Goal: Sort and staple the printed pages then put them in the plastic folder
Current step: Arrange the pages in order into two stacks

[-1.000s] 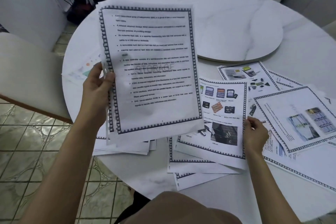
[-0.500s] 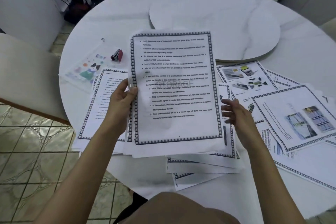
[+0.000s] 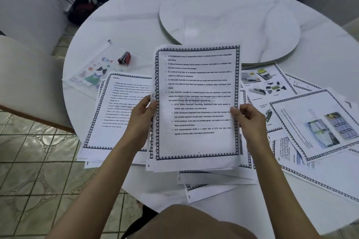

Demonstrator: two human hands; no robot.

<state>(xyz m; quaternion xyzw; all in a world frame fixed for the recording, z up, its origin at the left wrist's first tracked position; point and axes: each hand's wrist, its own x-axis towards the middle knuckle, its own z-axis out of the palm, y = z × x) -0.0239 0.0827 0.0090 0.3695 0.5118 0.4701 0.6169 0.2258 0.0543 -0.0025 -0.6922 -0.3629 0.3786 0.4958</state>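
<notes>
Head view: holds a stack of printed pages (image 3: 196, 141) tilted up above the worktop (image 3: 136, 25), with a bordered text sheet on top. Grips the stack's left edge with the left hand (image 3: 142, 114), thumb on the front. Pinches the right edge with the right hand (image 3: 250, 120), fingers curled. Hands apart, one at each side edge, both clamped on the stack.

Shows more bordered sheets lying flat on the worktop: a text pile (image 3: 116, 112) just left of the held stack, picture pages (image 3: 318, 122) overlapping to the right, further sheets beneath the stack. Shows the plastic folder (image 3: 91, 72), clear with a cartoon print, flat at far left, one corner under the text pile. Shows a red stapler (image 3: 124, 58) on or just beside the folder's far corner; cannot tell which. Shows a round raised disc (image 3: 229, 25) beyond the stack and a pale chair (image 3: 25, 75) at the left.
</notes>
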